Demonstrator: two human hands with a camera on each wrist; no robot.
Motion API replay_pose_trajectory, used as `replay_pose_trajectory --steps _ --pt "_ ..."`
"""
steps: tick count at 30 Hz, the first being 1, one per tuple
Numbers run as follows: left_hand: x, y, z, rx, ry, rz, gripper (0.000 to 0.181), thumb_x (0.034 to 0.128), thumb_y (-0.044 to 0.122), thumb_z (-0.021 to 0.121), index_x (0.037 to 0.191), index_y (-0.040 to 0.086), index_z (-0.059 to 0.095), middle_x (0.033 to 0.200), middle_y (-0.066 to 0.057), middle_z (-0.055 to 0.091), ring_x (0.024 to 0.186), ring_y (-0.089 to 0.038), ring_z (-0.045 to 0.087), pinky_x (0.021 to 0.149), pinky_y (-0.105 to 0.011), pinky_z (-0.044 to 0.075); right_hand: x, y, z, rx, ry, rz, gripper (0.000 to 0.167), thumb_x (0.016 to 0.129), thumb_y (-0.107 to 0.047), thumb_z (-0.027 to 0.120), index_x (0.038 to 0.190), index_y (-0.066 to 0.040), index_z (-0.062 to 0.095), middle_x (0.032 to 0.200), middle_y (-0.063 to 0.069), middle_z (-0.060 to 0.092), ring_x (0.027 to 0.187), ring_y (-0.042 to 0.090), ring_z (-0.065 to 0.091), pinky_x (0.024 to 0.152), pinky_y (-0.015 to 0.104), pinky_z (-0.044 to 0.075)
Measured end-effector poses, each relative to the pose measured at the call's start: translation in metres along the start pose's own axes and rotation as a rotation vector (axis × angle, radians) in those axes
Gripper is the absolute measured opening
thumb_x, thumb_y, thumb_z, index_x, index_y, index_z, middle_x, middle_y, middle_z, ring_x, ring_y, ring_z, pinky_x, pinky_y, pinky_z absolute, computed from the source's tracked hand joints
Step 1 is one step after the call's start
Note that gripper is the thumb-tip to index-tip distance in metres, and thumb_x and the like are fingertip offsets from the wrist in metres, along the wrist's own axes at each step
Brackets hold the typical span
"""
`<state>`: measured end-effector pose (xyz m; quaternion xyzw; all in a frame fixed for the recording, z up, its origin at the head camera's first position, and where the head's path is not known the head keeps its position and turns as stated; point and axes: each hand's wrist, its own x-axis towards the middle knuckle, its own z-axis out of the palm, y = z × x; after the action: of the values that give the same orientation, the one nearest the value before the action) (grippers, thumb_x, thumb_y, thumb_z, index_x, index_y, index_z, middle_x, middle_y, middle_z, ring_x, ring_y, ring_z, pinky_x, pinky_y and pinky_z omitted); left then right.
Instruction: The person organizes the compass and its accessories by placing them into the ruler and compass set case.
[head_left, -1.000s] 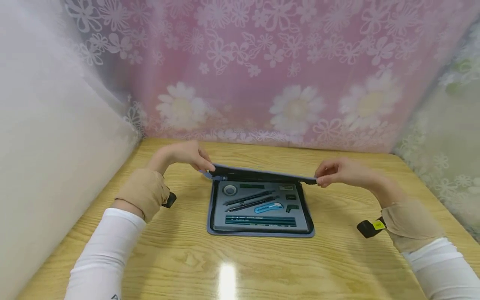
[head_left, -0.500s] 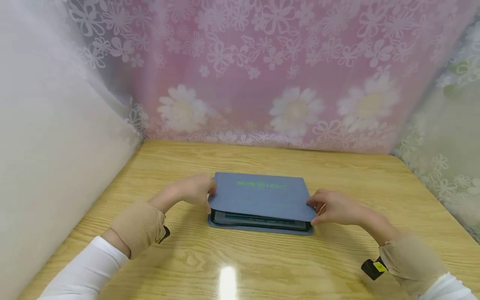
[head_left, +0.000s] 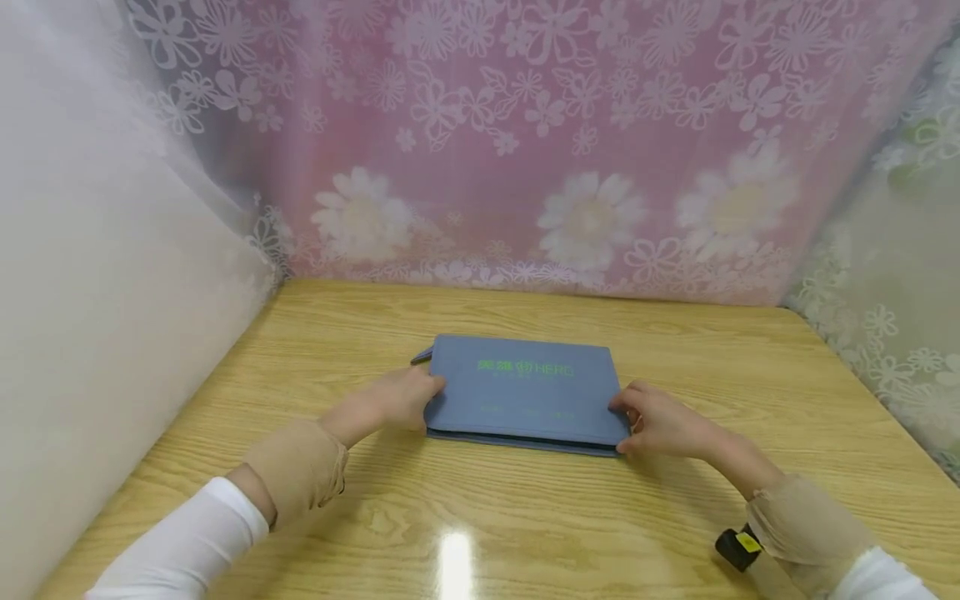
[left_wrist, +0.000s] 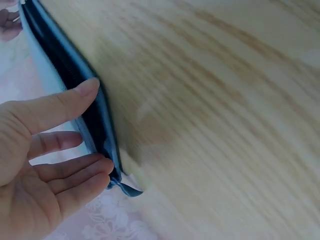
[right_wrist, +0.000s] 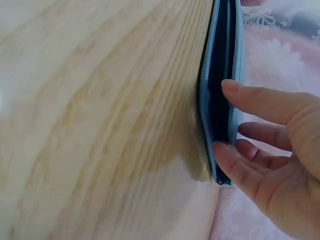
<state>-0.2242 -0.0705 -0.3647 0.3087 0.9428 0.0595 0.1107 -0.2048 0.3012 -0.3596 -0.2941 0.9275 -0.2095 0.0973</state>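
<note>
A blue zippered pencil case (head_left: 525, 387) with green lettering lies on the wooden table, its lid down. A narrow dark gap runs along its front edge, and both wrist views show the zipper sides parted. My left hand (head_left: 405, 398) grips the case's left side, thumb and fingertips at the zipper edge (left_wrist: 90, 120). At the right side near the front corner, my right hand (head_left: 660, 421) holds the edge with bent fingers and thumb, seen at the zipper opening (right_wrist: 220, 115) in the right wrist view. A zipper end tab (head_left: 422, 357) sticks out at the back left. The contents are hidden.
The wooden table (head_left: 480, 508) extends around the case. A flowered pink curtain (head_left: 480, 167) hangs behind it, with a pale curtain (head_left: 135, 250) at the left and another flowered curtain (head_left: 877, 292) at the right.
The lid has swung down toward the front, covering the pencils, cutter and other tools inside. Both hands came forward and down with it, and the case has shifted slightly backward.
</note>
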Motion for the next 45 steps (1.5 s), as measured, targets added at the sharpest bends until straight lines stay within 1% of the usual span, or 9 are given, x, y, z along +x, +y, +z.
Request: replay_pose_trajectory --steps 6,9,15,17,24,28,35,42,45 --pt "0.002 0.001 0.002 0.016 0.002 -0.016 0.059 0.0698 0.009 0.081 0.12 -0.004 0.054 0.111 -0.02 0.058 0.102 -0.03 0.058 0.083 -0.036 0.049 0.0 0.004 0.001 0.047 0.001 0.066 0.049 0.073 -0.015 0.079 0.112 0.003 0.056 0.099 0.012 0.048 0.083 0.021 0.054 0.066 0.03 0.049" --pt "0.004 0.001 0.001 -0.014 -0.022 -0.027 0.062 0.0714 0.019 0.082 0.121 -0.006 0.053 0.115 -0.02 0.056 0.105 -0.03 0.057 0.085 -0.036 0.048 -0.002 0.003 0.002 0.07 0.007 0.092 0.05 0.073 -0.016 0.079 0.113 0.002 0.055 0.102 0.015 0.046 0.084 0.023 0.054 0.066 0.031 0.049" --pt "0.007 0.002 0.001 -0.04 -0.023 -0.085 0.06 0.0726 0.044 0.077 0.109 -0.002 0.061 0.104 -0.012 0.06 0.096 -0.024 0.058 0.081 -0.033 0.048 -0.003 0.003 0.004 0.058 0.001 0.122 0.05 0.074 -0.021 0.079 0.114 -0.002 0.055 0.102 0.015 0.045 0.08 0.02 0.05 0.065 0.032 0.046" --pt "0.008 0.005 0.0 -0.002 -0.007 -0.076 0.058 0.0716 0.044 0.078 0.105 -0.001 0.063 0.101 -0.012 0.06 0.094 -0.024 0.058 0.079 -0.034 0.048 -0.002 0.004 0.003 0.042 0.004 0.117 0.05 0.074 -0.022 0.079 0.113 -0.002 0.056 0.1 0.013 0.046 0.079 0.02 0.048 0.064 0.032 0.044" --pt "0.011 0.023 0.001 0.051 0.029 0.034 0.054 0.0752 0.034 0.077 0.12 0.008 0.062 0.11 -0.008 0.056 0.103 -0.023 0.054 0.084 -0.035 0.047 -0.002 0.008 0.002 0.084 -0.015 0.091 0.052 0.073 -0.022 0.08 0.111 0.001 0.054 0.085 0.004 0.049 0.072 0.016 0.046 0.06 0.029 0.041" --pt "0.016 0.029 0.004 0.062 0.072 0.093 0.049 0.0769 0.036 0.075 0.117 0.011 0.064 0.107 -0.006 0.056 0.105 -0.024 0.053 0.086 -0.037 0.045 -0.001 0.009 0.001 0.1 -0.038 0.093 0.052 0.075 -0.024 0.078 0.113 0.001 0.052 0.089 0.004 0.05 0.074 0.016 0.046 0.062 0.03 0.042" --pt "0.019 0.037 0.008 0.101 0.073 0.125 0.052 0.0775 0.034 0.075 0.125 0.017 0.061 0.1 -0.003 0.054 0.089 -0.017 0.052 0.069 -0.029 0.045 0.002 0.023 -0.013 0.21 -0.125 0.075 0.042 0.089 -0.025 0.063 0.12 0.0 0.051 0.1 0.008 0.057 0.086 0.021 0.055 0.07 0.033 0.047" --pt "0.021 0.04 0.007 0.117 0.088 0.126 0.048 0.0749 0.031 0.077 0.119 0.017 0.065 0.098 -0.005 0.057 0.089 -0.019 0.054 0.074 -0.032 0.046 0.033 0.047 -0.02 0.029 0.165 0.189 0.025 0.092 -0.009 0.055 0.11 0.008 0.06 0.098 0.02 0.064 0.086 0.032 0.06 0.069 0.041 0.05" --pt "0.022 0.043 0.006 0.123 0.089 0.13 0.047 0.0744 0.03 0.078 0.118 0.016 0.066 0.097 -0.005 0.058 0.089 -0.018 0.054 0.075 -0.033 0.046 0.048 0.056 -0.017 -0.014 0.195 0.227 0.024 0.09 -0.007 0.056 0.107 0.009 0.061 0.096 0.022 0.064 0.088 0.035 0.059 0.073 0.045 0.049"
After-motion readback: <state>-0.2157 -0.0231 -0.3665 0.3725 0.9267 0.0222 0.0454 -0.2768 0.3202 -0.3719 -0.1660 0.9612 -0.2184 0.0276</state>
